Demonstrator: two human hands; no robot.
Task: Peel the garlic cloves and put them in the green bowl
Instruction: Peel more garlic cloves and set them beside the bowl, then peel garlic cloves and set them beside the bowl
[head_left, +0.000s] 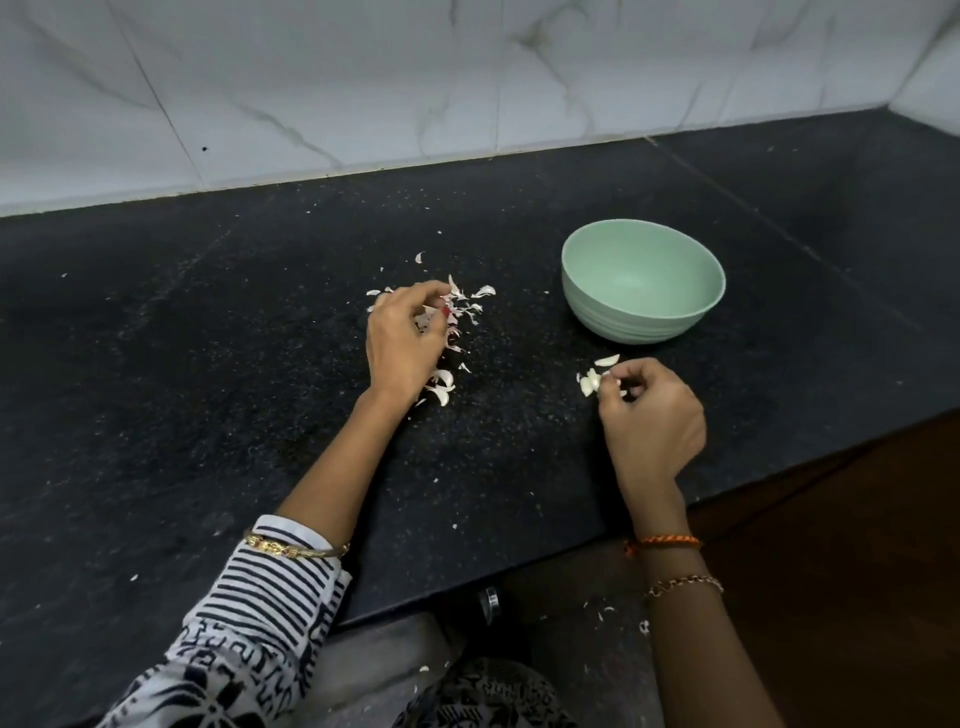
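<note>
On the speckled black stone bench (218, 364), the left hand (402, 343) curls its fingers into the scattered papery garlic skins (465, 306), likely hunting another clove; whether it grips anything, I cannot tell. Close by, the right hand (649, 410) pinches a pale garlic clove (589, 383) just beside the round pale-green bowl (602, 306), handy for dropping.

No readable text, labels, brands or nos. anywhere. The sleeve (270, 587) print has letter-like black marks, poss. just pattern; too blurred to read.
</note>
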